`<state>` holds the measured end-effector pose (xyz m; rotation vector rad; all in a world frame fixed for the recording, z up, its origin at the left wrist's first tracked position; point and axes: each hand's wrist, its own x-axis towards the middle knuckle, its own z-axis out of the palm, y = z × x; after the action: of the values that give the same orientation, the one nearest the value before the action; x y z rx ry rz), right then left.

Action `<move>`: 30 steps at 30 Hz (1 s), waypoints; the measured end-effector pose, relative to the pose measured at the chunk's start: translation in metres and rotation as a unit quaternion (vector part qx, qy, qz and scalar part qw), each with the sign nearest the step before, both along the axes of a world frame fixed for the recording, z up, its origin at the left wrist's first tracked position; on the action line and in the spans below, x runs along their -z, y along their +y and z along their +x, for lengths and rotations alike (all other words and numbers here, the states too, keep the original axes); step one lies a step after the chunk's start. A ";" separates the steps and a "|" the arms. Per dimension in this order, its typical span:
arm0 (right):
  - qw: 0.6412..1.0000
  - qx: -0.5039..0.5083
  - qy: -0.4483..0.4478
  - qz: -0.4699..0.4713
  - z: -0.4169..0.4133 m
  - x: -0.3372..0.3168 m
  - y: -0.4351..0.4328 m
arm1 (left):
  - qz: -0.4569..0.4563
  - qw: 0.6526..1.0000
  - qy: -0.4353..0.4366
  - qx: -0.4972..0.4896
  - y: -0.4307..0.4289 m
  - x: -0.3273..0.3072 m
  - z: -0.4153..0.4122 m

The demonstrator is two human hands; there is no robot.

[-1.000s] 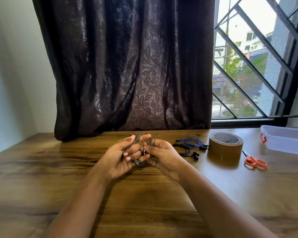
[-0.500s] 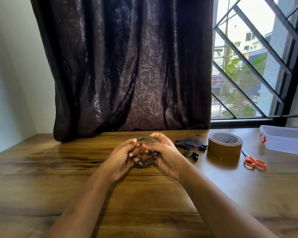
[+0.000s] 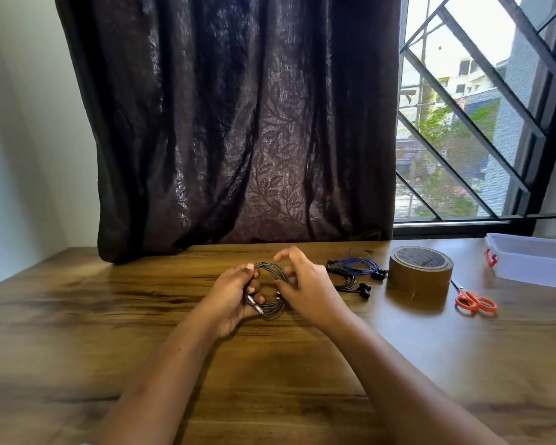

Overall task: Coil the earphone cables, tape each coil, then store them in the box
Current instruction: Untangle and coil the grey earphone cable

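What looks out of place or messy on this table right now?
Nothing looks damaged or spilled. The only untidy spot: the blue earphones and black earphones lie loosely overlapped beside the tape roll. The left hand grips the grey coil.

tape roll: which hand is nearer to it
Right. The right hand is at the coil, left of the tape roll, with loose earphones between them; the left hand grips the coil's far side, farther left.

Of the person only two slim forearms show, bare from elbow to wrist, ending in the left hand (image 3: 228, 293) and the right hand (image 3: 308, 290), whose slender, unadorned fingers (image 3: 291, 252) look partly blurred.
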<state>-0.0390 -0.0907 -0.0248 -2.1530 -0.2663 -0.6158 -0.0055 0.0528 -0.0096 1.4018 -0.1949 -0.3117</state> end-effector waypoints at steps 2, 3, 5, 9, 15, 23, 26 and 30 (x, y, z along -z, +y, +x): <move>0.999 0.033 -0.020 -0.036 0.003 0.001 -0.003 | 0.008 1.000 0.004 -0.017 -0.001 0.000 -0.001; 0.997 0.052 -0.028 -0.049 0.004 0.002 -0.004 | 0.012 1.000 0.006 -0.020 -0.002 0.000 -0.002; 0.996 0.071 -0.033 -0.052 0.005 0.003 -0.005 | 0.021 1.000 0.007 -0.021 -0.004 0.002 -0.003; 0.992 0.097 -0.023 -0.075 0.002 0.001 -0.004 | 0.041 0.999 0.008 -0.025 -0.009 0.004 -0.004; 0.991 0.101 0.012 -0.090 0.001 0.004 -0.005 | 0.158 0.986 -0.036 -0.045 -0.008 0.013 -0.001; 0.952 0.026 0.224 0.208 0.008 -0.001 -0.012 | 0.299 0.936 -0.169 -0.074 -0.010 0.018 0.001; 0.921 -0.021 0.271 0.279 0.006 -0.003 -0.017 | 0.313 0.929 -0.183 -0.073 -0.011 0.018 0.000; 0.958 0.012 0.254 0.135 0.003 -0.001 -0.019 | 0.305 0.934 -0.164 -0.085 -0.010 0.019 0.001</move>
<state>-0.0355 -0.1096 -0.0238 -1.9686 0.1190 -0.0860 -0.0045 0.0431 -0.0281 2.0741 -0.2614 0.0210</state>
